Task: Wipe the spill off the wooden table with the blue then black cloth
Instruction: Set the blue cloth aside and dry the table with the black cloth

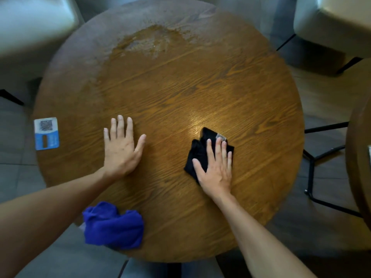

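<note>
A round wooden table point(180, 93) fills the head view. A wet smeared patch point(148, 42) lies on its far side. My right hand point(215, 167) presses flat on a black cloth point(197, 154) at the table's right middle, fingers spread over it. My left hand point(120, 145) lies flat and open on the bare wood to the left, holding nothing. A crumpled blue cloth point(113, 225) sits at the near edge of the table, beside my left forearm.
A blue and white card with a QR code point(46, 133) lies at the table's left edge. Pale chairs point(331, 19) stand at the far left and far right. A black metal chair frame point(321, 157) and another table's edge are to the right.
</note>
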